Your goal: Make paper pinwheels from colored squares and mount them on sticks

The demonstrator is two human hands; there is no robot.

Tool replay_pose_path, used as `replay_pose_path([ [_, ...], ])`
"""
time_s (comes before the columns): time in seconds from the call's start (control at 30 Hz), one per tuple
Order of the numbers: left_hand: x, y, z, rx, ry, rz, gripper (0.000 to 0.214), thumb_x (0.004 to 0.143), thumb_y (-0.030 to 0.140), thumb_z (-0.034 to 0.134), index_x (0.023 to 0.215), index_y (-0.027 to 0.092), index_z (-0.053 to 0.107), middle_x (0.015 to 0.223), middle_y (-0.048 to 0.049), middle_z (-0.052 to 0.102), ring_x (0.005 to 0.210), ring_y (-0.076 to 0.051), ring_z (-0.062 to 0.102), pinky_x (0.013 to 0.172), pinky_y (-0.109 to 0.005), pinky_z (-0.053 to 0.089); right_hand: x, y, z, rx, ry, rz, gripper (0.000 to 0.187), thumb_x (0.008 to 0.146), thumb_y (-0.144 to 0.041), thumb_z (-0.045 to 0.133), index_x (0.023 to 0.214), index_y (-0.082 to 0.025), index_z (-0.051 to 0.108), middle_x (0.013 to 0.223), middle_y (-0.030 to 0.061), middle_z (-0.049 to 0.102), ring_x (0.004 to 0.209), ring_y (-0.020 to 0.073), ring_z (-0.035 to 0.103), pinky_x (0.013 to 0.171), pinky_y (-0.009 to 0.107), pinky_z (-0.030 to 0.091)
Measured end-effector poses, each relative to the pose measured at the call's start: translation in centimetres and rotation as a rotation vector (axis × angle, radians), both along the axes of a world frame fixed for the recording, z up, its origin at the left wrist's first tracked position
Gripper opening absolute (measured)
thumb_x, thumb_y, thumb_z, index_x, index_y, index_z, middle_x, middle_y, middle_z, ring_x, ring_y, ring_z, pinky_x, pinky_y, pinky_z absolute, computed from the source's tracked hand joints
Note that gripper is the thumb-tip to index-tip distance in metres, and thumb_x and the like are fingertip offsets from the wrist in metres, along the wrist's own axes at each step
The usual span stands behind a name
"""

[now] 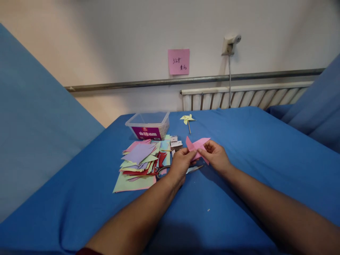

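Both hands pinch a folded pink paper piece [197,146] just above the blue cloth. My left hand [180,163] grips its lower left part with thumb and fingers closed. My right hand [216,155] holds its right side, fingers curled on the paper. Under the hands lie scissors [174,170], partly hidden by my left hand. A finished yellow pinwheel on a stick [188,119] lies farther back.
A pile of coloured paper sheets [142,161] lies left of my hands. Behind it stands a clear plastic box [148,124] with a purple label. Small white items [175,141] sit beside the pile. A blue cloth [239,198] covers the surface; a radiator [247,96] lines the wall.
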State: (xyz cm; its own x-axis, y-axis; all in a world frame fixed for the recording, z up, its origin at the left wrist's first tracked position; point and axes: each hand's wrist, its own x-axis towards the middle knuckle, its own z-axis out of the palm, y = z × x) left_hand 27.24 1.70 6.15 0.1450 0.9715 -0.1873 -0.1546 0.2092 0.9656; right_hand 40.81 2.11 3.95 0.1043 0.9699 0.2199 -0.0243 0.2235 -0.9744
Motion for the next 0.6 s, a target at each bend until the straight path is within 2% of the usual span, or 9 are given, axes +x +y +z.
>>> replay_pose_path([
  [0.23, 0.1, 0.0, -0.5, -0.01, -0.032, -0.006, 0.026, 0.064, 0.032, 0.075, 0.077, 0.012, 0.068, 0.067, -0.0028, 0.064, 0.056, -0.01, 0.055, 0.055, -0.022, 0.044, -0.1, -0.4, 0.1, 0.012, 0.042, 0.053, 0.029, 0.068, -0.041, 0.071, 0.076, -0.018, 0.056, 0.071, -0.0001, 0.062, 0.064, 0.0142, 0.057, 0.062, 0.028, 0.045],
  [0.3, 0.1, -0.1, -0.5, -0.032, -0.033, -0.019, 0.025, 0.064, 0.032, 0.075, 0.074, 0.011, 0.067, 0.066, -0.0035, 0.064, 0.054, -0.011, 0.055, 0.053, -0.022, 0.044, 0.4, -0.3, 0.1, 0.041, 0.019, -0.033, 0.028, 0.072, -0.042, 0.068, 0.084, -0.018, 0.057, 0.075, 0.0011, 0.062, 0.067, 0.0148, 0.057, 0.063, 0.028, 0.046],
  [0.37, 0.1, -0.3, -0.6, -0.051, -0.038, -0.04, 0.022, 0.064, 0.03, 0.074, 0.072, 0.011, 0.066, 0.065, -0.0043, 0.064, 0.053, -0.011, 0.055, 0.053, -0.023, 0.044, 1.1, -0.1, 0.6, 0.111, -0.019, -0.202, 0.029, 0.076, -0.04, 0.065, 0.093, -0.018, 0.058, 0.081, 0.0025, 0.062, 0.071, 0.0153, 0.057, 0.066, 0.029, 0.047],
  [0.47, 0.2, -0.7, -0.6, -0.052, -0.035, -0.083, 0.016, 0.065, 0.027, 0.071, 0.07, 0.012, 0.065, 0.065, -0.0039, 0.064, 0.054, -0.012, 0.056, 0.057, -0.026, 0.046, 1.5, 0.5, 2.3, 0.298, -0.209, -0.418, 0.023, 0.08, -0.034, 0.061, 0.097, -0.019, 0.061, 0.09, 0.0049, 0.063, 0.078, 0.0164, 0.058, 0.072, 0.031, 0.048],
  [0.5, 0.3, -0.8, -0.6, -0.042, -0.025, -0.097, 0.014, 0.066, 0.026, 0.07, 0.07, 0.013, 0.065, 0.065, -0.0032, 0.064, 0.055, -0.012, 0.056, 0.058, -0.026, 0.047, 1.1, 0.8, 3.2, 0.368, -0.312, -0.422, 0.019, 0.081, -0.031, 0.059, 0.095, -0.019, 0.063, 0.092, 0.0056, 0.064, 0.08, 0.0169, 0.059, 0.074, 0.031, 0.048],
  [0.53, 0.3, -0.9, -0.6, -0.023, 0.0, -0.107, 0.013, 0.066, 0.025, 0.069, 0.069, 0.014, 0.064, 0.065, -0.0024, 0.063, 0.055, -0.012, 0.055, 0.058, -0.026, 0.046, 0.5, 1.1, 4.2, 0.422, -0.43, -0.367, 0.017, 0.081, -0.028, 0.058, 0.093, -0.019, 0.065, 0.094, 0.006, 0.064, 0.083, 0.0172, 0.06, 0.076, 0.031, 0.048],
  [0.6, 0.3, -0.8, -0.7, 0.057, 0.092, -0.106, 0.009, 0.065, 0.023, 0.067, 0.066, 0.015, 0.063, 0.064, -0.0012, 0.061, 0.057, -0.013, 0.054, 0.058, -0.026, 0.044, -1.7, 2.1, 6.3, 0.446, -0.68, -0.148, 0.016, 0.082, -0.024, 0.055, 0.091, -0.02, 0.068, 0.094, 0.0058, 0.067, 0.086, 0.0173, 0.062, 0.08, 0.029, 0.048],
])
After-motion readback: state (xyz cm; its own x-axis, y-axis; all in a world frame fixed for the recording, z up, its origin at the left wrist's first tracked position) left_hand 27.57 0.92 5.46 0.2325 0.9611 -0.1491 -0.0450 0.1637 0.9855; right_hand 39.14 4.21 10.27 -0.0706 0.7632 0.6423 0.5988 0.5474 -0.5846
